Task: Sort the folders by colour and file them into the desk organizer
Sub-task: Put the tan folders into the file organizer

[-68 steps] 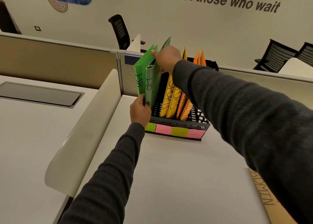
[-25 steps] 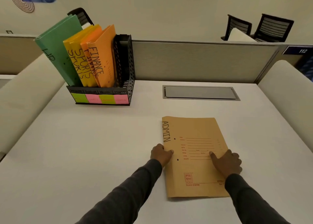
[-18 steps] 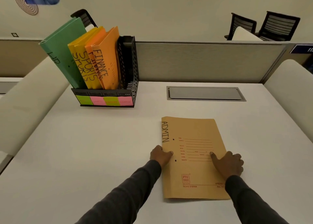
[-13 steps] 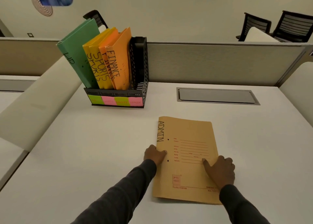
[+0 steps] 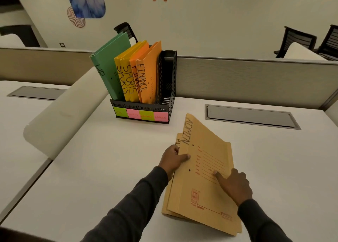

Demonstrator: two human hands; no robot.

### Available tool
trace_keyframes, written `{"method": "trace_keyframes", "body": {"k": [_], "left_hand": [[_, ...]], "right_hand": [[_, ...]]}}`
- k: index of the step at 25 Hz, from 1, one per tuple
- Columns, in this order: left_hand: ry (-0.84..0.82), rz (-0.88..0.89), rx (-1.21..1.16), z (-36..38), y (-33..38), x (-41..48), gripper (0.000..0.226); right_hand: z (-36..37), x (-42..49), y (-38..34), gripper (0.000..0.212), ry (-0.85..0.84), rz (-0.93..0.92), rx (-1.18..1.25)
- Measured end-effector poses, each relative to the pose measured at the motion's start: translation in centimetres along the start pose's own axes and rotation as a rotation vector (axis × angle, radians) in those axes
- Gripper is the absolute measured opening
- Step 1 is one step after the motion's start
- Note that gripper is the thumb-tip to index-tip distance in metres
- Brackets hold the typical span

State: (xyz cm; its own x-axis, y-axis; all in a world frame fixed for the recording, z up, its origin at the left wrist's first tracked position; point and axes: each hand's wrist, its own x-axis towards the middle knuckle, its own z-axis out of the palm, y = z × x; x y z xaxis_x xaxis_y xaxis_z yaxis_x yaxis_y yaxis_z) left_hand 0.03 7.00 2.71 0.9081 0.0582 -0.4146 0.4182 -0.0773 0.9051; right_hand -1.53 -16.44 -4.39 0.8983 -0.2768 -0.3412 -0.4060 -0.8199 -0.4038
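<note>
Two brown ADMIN folders point(image 5: 206, 183) lie stacked at the near middle of the white desk, the top one tilted up off the one under it. My left hand point(image 5: 172, 160) pinches the top folder's left spine edge, thumb on its cover. My right hand point(image 5: 233, 185) presses on the cover near its right side. The black mesh desk organizer point(image 5: 165, 88) stands farther back, left of centre. It holds a green HR folder point(image 5: 109, 67), yellow SPORTS folders point(image 5: 127, 78) and orange FINANCE folders point(image 5: 148, 73). Its rightmost slot holds nothing.
Green and pink sticky labels point(image 5: 140, 115) run along the organizer's front. A grey cable hatch point(image 5: 250, 116) is set into the desk at the right. A curved white divider point(image 5: 62, 117) bounds the desk on the left, a beige partition point(image 5: 247, 78) at the back.
Both hands left the green folders in the organizer and came down onto the brown folders. In the last half second the top folder's left edge lifted, showing a second one beneath.
</note>
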Motion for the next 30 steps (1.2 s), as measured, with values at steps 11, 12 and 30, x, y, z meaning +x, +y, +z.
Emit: {"method": "trace_keyframes", "body": {"k": [11,12,30], "left_hand": [[0.196,0.606,-0.114,-6.6,11.1,-4.4,0.026],[0.234,0.665,-0.096,-7.8,11.9,-4.4,0.027],[0.01,0.856,-0.035,-16.5,20.0,17.2,0.045]], "right_hand": [[-10.2,0.1,-20.1,0.07,-0.326,-0.381,0.68],[-10.6,0.4,-22.9,0.072,-0.362,-0.415,0.72],[-17.8,13.4,-49.4,0.063,-0.194,-0.516,0.998]]}}
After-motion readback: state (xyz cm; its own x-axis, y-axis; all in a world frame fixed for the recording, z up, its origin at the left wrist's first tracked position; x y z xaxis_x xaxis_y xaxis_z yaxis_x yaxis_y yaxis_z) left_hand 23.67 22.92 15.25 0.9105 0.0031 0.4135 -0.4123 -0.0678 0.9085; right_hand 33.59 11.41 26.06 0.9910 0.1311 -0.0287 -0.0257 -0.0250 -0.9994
